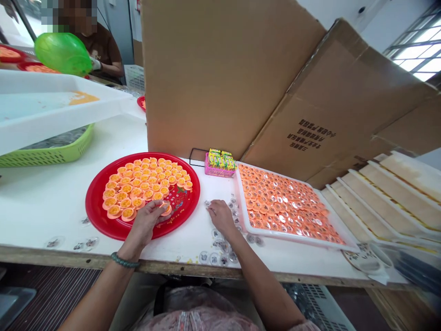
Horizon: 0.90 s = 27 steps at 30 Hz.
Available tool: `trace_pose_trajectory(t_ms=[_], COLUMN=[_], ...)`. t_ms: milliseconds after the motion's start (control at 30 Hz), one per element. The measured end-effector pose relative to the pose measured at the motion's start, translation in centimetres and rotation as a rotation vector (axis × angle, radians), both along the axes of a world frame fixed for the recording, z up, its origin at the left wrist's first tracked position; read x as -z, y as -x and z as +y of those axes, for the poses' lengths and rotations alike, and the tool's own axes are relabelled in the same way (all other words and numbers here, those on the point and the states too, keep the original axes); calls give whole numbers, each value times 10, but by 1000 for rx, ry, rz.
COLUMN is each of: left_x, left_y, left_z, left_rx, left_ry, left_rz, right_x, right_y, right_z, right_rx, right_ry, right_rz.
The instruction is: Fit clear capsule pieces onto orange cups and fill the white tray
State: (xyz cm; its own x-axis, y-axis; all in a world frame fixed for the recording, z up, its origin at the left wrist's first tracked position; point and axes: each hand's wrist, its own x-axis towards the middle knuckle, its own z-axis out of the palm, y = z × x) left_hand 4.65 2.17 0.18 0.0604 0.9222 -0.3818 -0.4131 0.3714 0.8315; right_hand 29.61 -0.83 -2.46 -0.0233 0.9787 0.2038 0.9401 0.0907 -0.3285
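Observation:
My left hand (pixel 147 221) is over the right front part of a red round tray (pixel 94 209), its fingers closed on an orange round piece (pixel 166 209). Many similar orange pieces with yellow centres (pixel 136 183) lie in that tray. To the right, my right hand (pixel 221 215) is just above the white table, thumb and fingers pinched on a small transparent disc (pixel 207 203). More transparent discs with dark printed marks (pixel 214 258) are scattered around and below my right hand. A white rectangular tray (pixel 292 235) beside it is filled with orange pieces that look covered by shiny discs.
A pink basket (pixel 219 172) of yellow-green packets stands against a tall cardboard sheet (pixel 220 78). Stacked white trays (pixel 386 197) lean at right. At left, a white tray (pixel 113 103) sits above a green basket (pixel 77 149). A co-worker (pixel 106 50) holds a green balloon (pixel 62 53).

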Motion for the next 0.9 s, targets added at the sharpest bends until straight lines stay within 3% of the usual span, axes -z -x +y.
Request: trace_pose_trajectory(t_ms=[200,467,667,767,833,900], left_x=[2,3,6,7,8,8], left_y=[0,1,1,1,0,1], left_z=[1,2,2,2,2,2], left_rx=[7,9,22,27,33,30], left_ry=[1,4,-3,-12,-14,-11], left_rz=[15,22,17,15,8,7], right_x=[-7,-9,0,-2,-7,-14], right_y=[2,20,20,16,18,24], right_z=[10,39,26,13,6,2], right_rx=[-22,-197,-204,-43,70,82], right_ry=[-82,71,108,32,11,60], right_rz=[30,-37,-72,192,537,892])
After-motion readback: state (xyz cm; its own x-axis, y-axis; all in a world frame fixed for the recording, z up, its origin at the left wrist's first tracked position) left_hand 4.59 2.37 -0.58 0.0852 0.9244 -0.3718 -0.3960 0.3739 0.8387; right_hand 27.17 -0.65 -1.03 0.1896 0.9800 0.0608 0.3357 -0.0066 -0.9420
